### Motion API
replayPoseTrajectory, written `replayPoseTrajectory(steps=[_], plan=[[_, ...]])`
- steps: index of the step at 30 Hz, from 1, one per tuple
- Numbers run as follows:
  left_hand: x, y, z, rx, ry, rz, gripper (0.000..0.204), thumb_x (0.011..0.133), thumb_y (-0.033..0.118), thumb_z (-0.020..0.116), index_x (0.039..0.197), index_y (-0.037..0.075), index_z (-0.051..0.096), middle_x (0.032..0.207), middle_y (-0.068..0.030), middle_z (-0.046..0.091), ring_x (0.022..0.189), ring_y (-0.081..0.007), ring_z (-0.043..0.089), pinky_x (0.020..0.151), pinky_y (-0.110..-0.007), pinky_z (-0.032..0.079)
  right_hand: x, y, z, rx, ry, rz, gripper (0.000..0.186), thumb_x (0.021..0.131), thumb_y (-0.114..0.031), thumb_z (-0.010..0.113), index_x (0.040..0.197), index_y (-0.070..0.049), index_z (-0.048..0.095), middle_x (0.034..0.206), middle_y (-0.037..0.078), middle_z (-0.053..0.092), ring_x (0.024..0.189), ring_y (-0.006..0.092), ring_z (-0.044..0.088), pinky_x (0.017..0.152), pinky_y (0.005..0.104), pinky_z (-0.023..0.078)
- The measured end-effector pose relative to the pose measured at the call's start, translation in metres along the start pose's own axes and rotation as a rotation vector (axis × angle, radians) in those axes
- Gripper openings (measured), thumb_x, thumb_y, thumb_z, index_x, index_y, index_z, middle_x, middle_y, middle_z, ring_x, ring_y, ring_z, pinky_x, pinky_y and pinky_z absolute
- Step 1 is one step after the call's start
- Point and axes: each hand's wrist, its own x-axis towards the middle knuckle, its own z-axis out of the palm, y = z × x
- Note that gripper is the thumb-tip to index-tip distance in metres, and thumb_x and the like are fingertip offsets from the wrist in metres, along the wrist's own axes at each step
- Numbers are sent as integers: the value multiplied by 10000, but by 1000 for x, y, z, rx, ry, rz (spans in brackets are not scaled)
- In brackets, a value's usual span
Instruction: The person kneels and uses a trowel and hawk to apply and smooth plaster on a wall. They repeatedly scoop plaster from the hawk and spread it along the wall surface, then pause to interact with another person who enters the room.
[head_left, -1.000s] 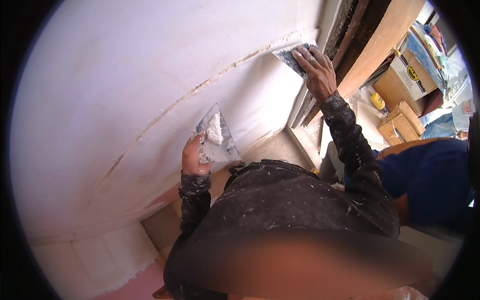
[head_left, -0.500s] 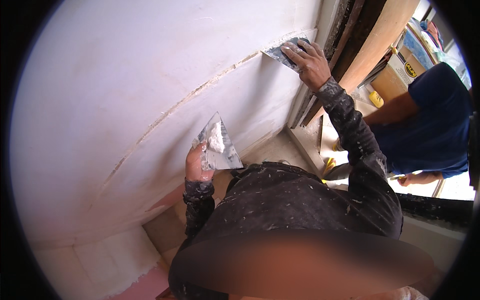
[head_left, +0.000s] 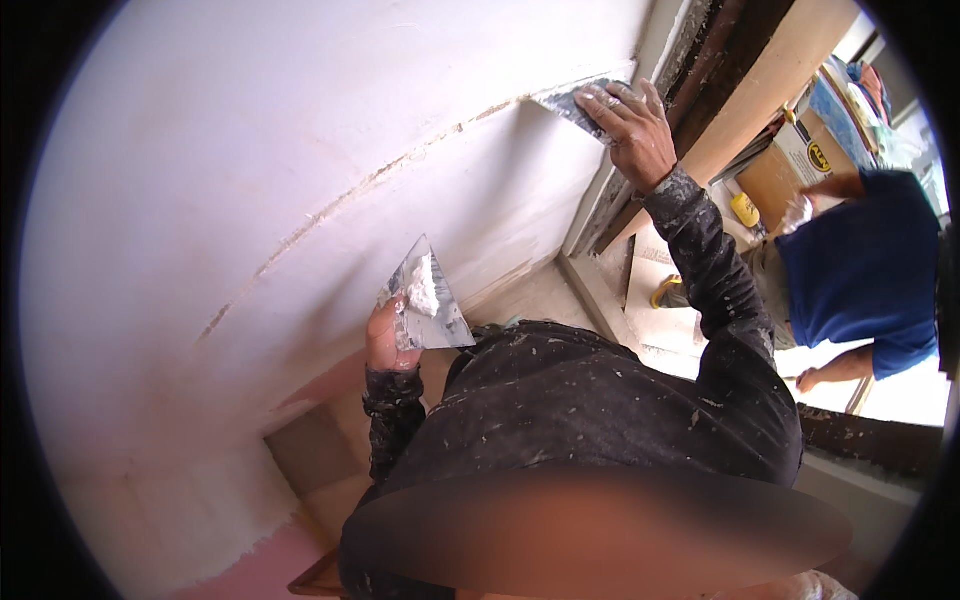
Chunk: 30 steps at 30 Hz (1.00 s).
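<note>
My right hand (head_left: 638,135) presses a flat metal putty knife (head_left: 572,106) against the white wall (head_left: 250,130), fingers spread over the back of its blade. That blade lies at the right end of a long rough seam (head_left: 350,195), close to the door frame. Lower down, my left hand (head_left: 388,335) grips a second, smeared scraper blade (head_left: 440,328) by its edge. On that blade rests a lump of white putty (head_left: 424,287). The scraper is held away from the wall, in front of my dark, splattered shirt.
A wooden door frame (head_left: 745,105) bounds the wall on the right. Beyond it a person in a blue shirt (head_left: 860,270) stands near a cardboard box (head_left: 790,165) and a yellow container (head_left: 746,210). Pink paint (head_left: 255,560) shows at the lower left.
My right hand and its putty knife have shifted slightly right, toward the frame. White putty now covers more of the seam there. The other person has turned and moved an arm toward the box.
</note>
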Motion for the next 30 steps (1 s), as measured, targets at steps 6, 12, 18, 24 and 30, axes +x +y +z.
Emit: replayPoseTrajectory(steps=[6,12,18,24,30], plan=[[3,-19,-12,-170,14,-23,390,900,121,466,1250,-51,472,1180,-162,585,1046,-273,593,918,-404,474,12,-1,13,-53,-26,-34,565,807,-11,529,1324,-236,509,1274,28,584,1236,262,470,1125,520,199],[4,-40,-24,-265,58,58,401,922,131,442,1278,-55,442,1220,-169,562,1097,-287,558,963,-431,436,15,-8,-2,-13,13,-89,639,807,28,538,1370,-264,459,1272,26,588,1227,238,488,1134,515,182],[7,-39,-18,-240,42,13,384,947,153,405,1278,-39,438,1196,-171,567,1073,-293,563,931,-434,456,22,-19,28,-72,81,-68,529,797,-33,561,1301,-195,535,1277,26,584,1206,275,491,1147,519,122],[-2,-33,-14,-238,121,62,371,950,156,395,1270,-24,449,1185,-165,573,1062,-289,570,910,-431,474,2,-24,34,198,84,43,521,791,18,543,1280,-160,561,1234,64,609,1147,286,530,1093,493,268],[0,-43,-31,-216,133,63,411,933,145,429,1303,-34,419,1214,-162,565,1092,-299,570,962,-444,452,11,-58,96,419,284,425,731,717,120,526,1411,-46,369,1290,265,487,1172,371,478,1029,497,344]])
